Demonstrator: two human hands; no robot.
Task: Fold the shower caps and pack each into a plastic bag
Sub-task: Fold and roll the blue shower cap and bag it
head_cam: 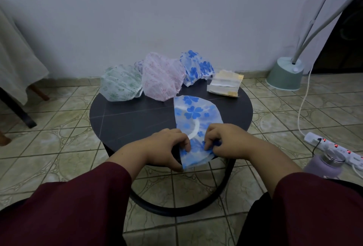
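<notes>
A blue-flowered shower cap lies folded flat on the near right of the round dark table. My left hand pinches its near left edge, thumb under the plastic. My right hand pinches the near right edge with curled fingers. Along the table's far edge stand a green-patterned cap, a pink cap and another blue-flowered cap. A purple-patterned cap peeks out behind the pink one. A stack of clear plastic bags lies at the far right of the table.
A purple bottle with a metal lid stands on the tiled floor at right, beside a white power strip with a cord. A green stand base sits by the wall. A cloth-draped table is at left.
</notes>
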